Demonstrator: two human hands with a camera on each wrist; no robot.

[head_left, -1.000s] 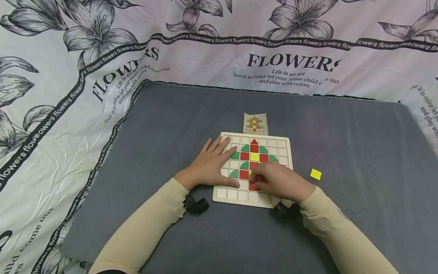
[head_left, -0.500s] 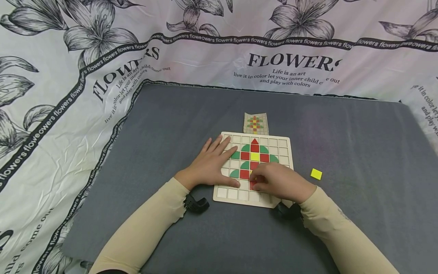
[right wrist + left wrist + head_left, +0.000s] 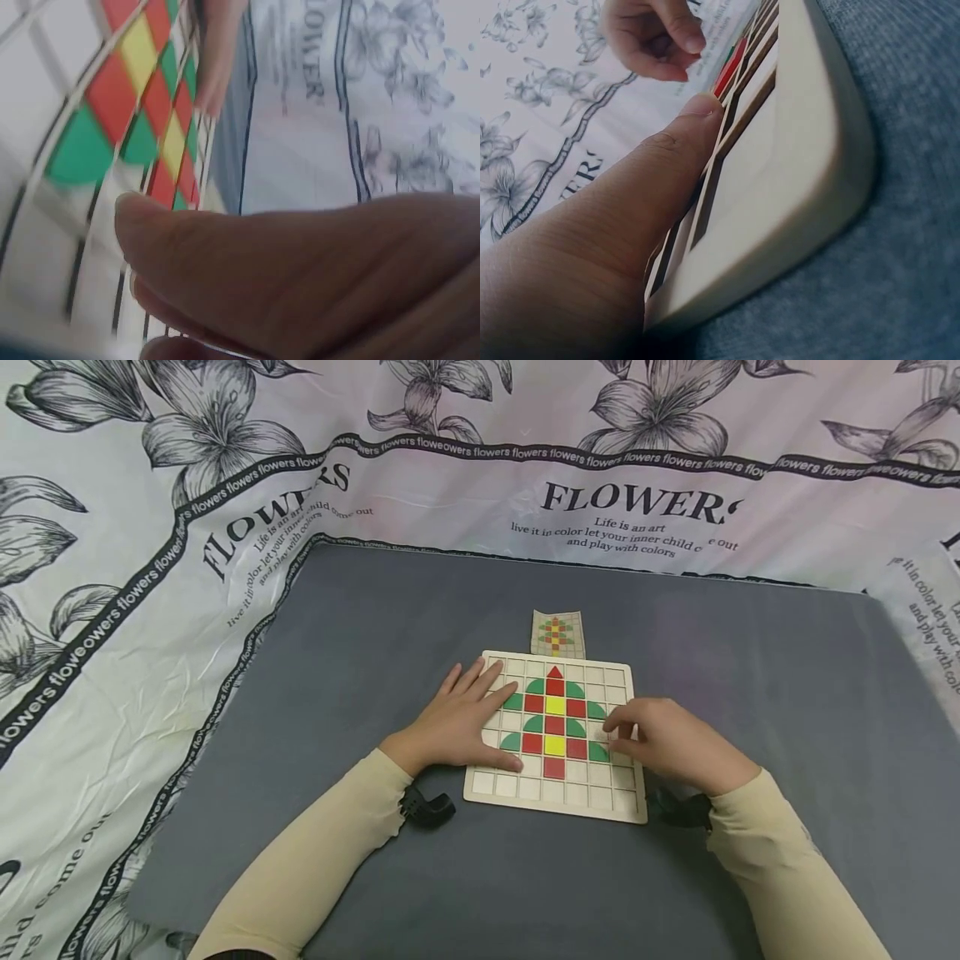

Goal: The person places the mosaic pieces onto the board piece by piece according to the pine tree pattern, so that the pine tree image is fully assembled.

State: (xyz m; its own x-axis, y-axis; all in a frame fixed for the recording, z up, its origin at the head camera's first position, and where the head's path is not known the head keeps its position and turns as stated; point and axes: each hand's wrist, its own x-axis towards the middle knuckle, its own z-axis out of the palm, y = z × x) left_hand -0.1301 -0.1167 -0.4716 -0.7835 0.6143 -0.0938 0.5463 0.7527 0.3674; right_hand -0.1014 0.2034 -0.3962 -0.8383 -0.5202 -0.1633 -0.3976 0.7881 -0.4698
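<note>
A wooden grid board [image 3: 551,791] lies on the grey table, bearing a tree shape of red, green and yellow tiles. My left hand [image 3: 465,718] rests spread on the board's left side, and its thumb [image 3: 694,112] lies along the grid in the left wrist view. Over the right edge of the board is my right hand [image 3: 678,743], its fingers loosely bent with nothing seen between them. Its thumb [image 3: 187,240] is near a green tile [image 3: 81,150] in the right wrist view. A red tile [image 3: 554,768] ends the trunk. The loose yellow tile is hidden from view.
A small pattern card [image 3: 538,647] showing a similar tree lies just behind the board. The grey table [image 3: 405,610] is bordered at the back and left by a white flower-print cloth [image 3: 450,493].
My right hand has left the middle of the board and moved right, uncovering red, yellow and green tiles. It now covers where the loose yellow tile lay. My left hand stays put.
</note>
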